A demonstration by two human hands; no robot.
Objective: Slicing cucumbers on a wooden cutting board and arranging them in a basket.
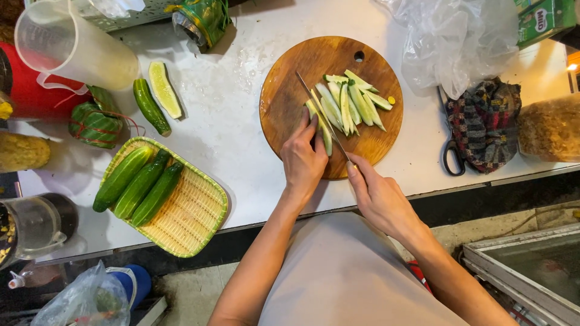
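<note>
A round wooden cutting board lies on the white counter. On it sits a pile of several long cucumber strips. My left hand presses a cucumber piece flat against the board with its fingertips. My right hand grips the handle of a knife, whose blade runs lengthwise along that piece, right beside my left fingers.
A woven green-rimmed tray holds three whole cucumbers. Two cucumber halves lie beside a clear plastic jug. A leaf-wrapped bundle, scissors, a checked cloth and plastic bags surround the board.
</note>
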